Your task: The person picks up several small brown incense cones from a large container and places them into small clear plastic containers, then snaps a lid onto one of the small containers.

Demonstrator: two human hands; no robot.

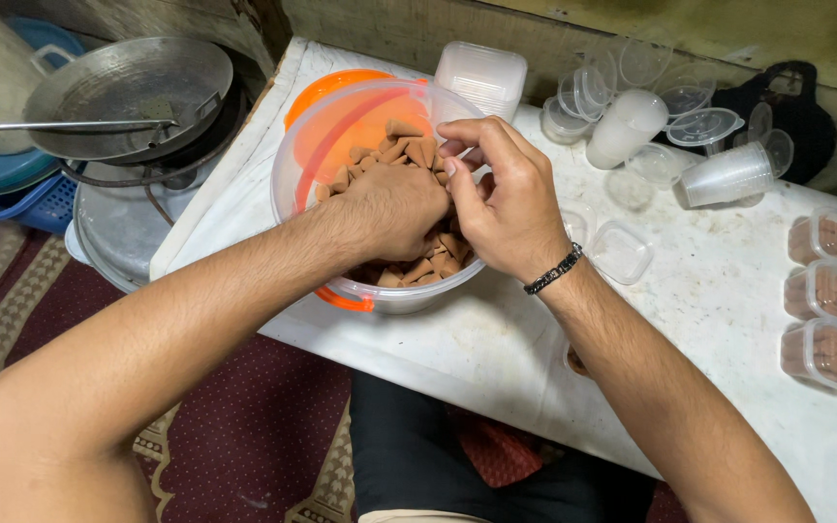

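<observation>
Reaching into the clear tub [380, 291] on my desk [496, 339], my left hand [394, 208] closes on brown cone pieces [409, 150]; right hand [501, 199] pinches something small (hidden). Advisable: small handfuls, held low over the tub.

A white surface [728, 291], scuffed and lightly stained, runs diagonally from the upper middle to the lower right. Behind it stands a rough, worn wall [554, 29] in dull olive and grey tones. Below and to the left, the floor is covered by a dark red carpet [244, 436] with fine dots and a cream patterned border [12, 320]. In the upper left corner, round metal pans [133, 92] are stacked above a blue plastic basket [36, 199]. Lighting is soft and even.
</observation>
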